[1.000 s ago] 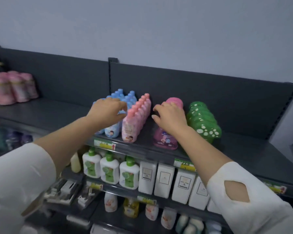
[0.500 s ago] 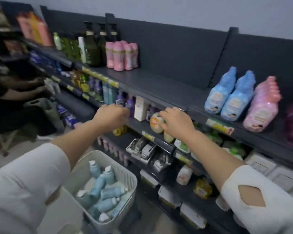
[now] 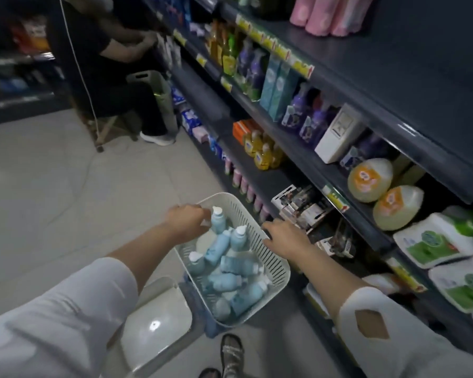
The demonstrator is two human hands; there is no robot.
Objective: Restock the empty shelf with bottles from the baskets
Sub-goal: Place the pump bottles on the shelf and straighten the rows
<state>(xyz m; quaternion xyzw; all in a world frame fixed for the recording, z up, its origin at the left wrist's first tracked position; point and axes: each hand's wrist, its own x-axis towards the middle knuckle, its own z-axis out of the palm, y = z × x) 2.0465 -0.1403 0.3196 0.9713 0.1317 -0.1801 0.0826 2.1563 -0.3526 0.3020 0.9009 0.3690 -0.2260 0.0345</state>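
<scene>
My left hand curls round an upright bottle in the basket, right hand spread over its edge (grip the body, lift straight).

Shop aisle, toiletries section. Evidence:
- dark metal shelving in stacked tiers, running past the right grip and up above it
- price labels clipped along the shelf edges, above and beyond the right grip
- goods faced in repeated rows: purple bottles, teal boxes, yellow bottles, pink bottles at the top
- white basket full of identical blue bottles between the left grip and the right grip
- far beyond the left grip, a seated person reaches into the same shelving, a tall pale bin beside them
- pale tiled floor to the left of the left grip, more racks across it
</scene>
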